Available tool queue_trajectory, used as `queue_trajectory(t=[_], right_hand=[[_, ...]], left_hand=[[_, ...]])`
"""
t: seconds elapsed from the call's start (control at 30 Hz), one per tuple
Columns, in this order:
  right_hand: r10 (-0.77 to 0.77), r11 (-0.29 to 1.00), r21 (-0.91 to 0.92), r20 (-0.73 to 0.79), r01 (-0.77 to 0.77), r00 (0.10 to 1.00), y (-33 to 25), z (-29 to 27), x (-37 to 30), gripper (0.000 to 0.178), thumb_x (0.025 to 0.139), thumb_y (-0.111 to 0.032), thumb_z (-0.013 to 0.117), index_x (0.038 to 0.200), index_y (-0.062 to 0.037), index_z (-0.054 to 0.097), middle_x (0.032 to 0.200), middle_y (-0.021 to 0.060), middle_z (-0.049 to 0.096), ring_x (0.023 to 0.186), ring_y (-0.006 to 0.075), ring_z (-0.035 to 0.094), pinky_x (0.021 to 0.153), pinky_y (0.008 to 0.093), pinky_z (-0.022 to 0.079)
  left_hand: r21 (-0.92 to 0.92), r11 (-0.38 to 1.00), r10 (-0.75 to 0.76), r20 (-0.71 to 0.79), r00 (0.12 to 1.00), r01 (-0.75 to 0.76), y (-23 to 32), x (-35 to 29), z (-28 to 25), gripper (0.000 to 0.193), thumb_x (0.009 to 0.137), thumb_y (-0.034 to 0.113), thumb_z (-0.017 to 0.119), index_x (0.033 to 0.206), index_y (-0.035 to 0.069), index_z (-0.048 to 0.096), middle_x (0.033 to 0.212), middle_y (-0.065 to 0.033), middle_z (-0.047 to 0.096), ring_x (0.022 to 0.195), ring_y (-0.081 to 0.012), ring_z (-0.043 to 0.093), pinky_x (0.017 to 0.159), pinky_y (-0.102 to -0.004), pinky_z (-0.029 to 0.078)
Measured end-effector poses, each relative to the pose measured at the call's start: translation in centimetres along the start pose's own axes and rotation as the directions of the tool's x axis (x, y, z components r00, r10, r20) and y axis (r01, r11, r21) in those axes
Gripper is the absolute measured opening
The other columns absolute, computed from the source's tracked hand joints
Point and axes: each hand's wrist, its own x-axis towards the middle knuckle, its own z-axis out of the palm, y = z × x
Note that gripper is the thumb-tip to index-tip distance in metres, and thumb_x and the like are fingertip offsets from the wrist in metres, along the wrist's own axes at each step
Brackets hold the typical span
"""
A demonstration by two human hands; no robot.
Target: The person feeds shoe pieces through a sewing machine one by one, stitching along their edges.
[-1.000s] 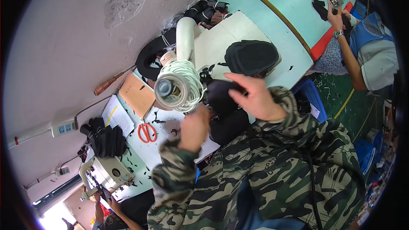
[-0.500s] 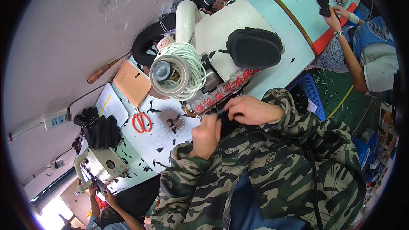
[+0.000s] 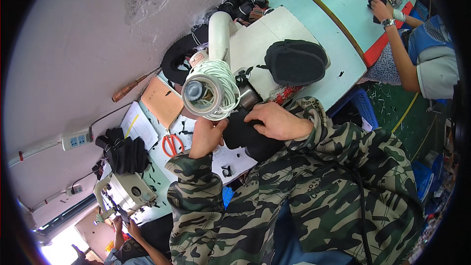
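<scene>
A dark, flat black fabric piece [image 3: 244, 135] is spread between my hands in front of the machine. My right hand [image 3: 280, 121] is closed on its upper right side, thumb and fingers pressing the cloth. At the piece's left edge my left hand [image 3: 206, 137] is closed in a pinch, its fingertips meeting the cloth or something very small. Just beyond my hands stands a cream machine [image 3: 220, 37] with a coil of pale cord [image 3: 223, 86] around a cup-shaped holder. Stacked black pieces [image 3: 296, 62] lie on the machine's white bed, beyond my right hand.
Orange-handled scissors [image 3: 172, 145] and a tan board [image 3: 161, 102] lie to the left. Bundled black pieces [image 3: 122, 151] sit by another machine [image 3: 128, 191], where a person works. A blue crate [image 3: 363, 107] stands at right. Another person [image 3: 412, 64] handles black pieces at far right.
My left hand has moved left and up, away from my right hand. The black piece, mostly hidden between my hands before, now shows spread out. The whole view has shifted slightly.
</scene>
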Motion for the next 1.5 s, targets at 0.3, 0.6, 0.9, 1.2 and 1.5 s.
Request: queue_trajectory(t=[0.3,0.6,0.9,1.2,1.5], right_hand=[[0.134,0.942,-0.319,0.086,-0.100,0.987,-1.2,-5.9,1.5,0.024,0.074,-0.011,0.064,0.098,-0.0055,0.067,0.093,0.0140,0.067,0.085,0.0329,0.064,0.072,0.0411,0.051],[0.156,0.960,0.223,0.071,-0.168,0.985,-0.8,0.0,-1.0,0.030,0.076,-0.006,0.067,0.105,-0.0004,0.064,0.085,0.0118,0.067,0.071,0.0174,0.063,0.067,0.0293,0.050],[0.261,0.932,0.286,-0.094,-0.225,0.961,-0.2,-0.3,-1.1,0.025,0.076,-0.003,0.067,0.100,0.0009,0.064,0.083,0.0097,0.067,0.068,0.0135,0.060,0.065,0.0271,0.048],[0.232,0.893,0.379,0.076,-0.244,0.970,-1.7,0.5,-1.6,0.037,0.083,-0.011,0.067,0.116,0.0012,0.060,0.084,0.0107,0.067,0.070,0.0104,0.062,0.066,0.0260,0.051],[-0.143,0.983,-0.179,-0.586,0.045,0.797,-2.8,-5.8,-2.1,0.032,0.075,0.002,0.065,0.107,-0.0024,0.066,0.085,0.0160,0.064,0.074,0.0285,0.062,0.068,0.0357,0.050]], left_hand=[[-0.059,0.996,0.067,-0.023,0.997,-0.068,-0.3,0.9,2.5,0.017,0.094,0.012,0.053,0.097,-0.004,0.054,0.062,-0.0084,0.058,0.037,-0.0165,0.052,0.033,-0.0258,0.037],[-0.135,0.987,-0.076,0.093,0.993,0.088,-2.9,-1.6,1.2,0.026,0.099,0.020,0.044,0.104,-0.003,0.056,0.067,-0.0065,0.056,0.034,-0.0132,0.047,0.032,-0.0262,0.036],[-0.089,0.996,-0.004,-0.001,1.000,0.004,-0.1,0.9,2.5,0.025,0.097,0.021,0.048,0.094,-0.002,0.056,0.055,-0.0055,0.050,0.033,-0.0142,0.046,0.031,-0.0270,0.034],[0.207,0.951,0.210,0.119,0.970,-0.231,-2.6,0.5,-1.2,0.026,0.098,0.019,0.047,0.097,-0.003,0.061,0.081,-0.0056,0.062,0.077,-0.0111,0.059,0.068,-0.0263,0.046],[0.858,0.442,0.526,-0.013,0.850,-0.261,-2.8,-0.5,5.8,0.017,0.091,0.022,0.051,0.096,0.007,0.058,0.056,-0.0150,0.060,0.054,-0.0356,0.063,0.047,-0.0473,0.048]])
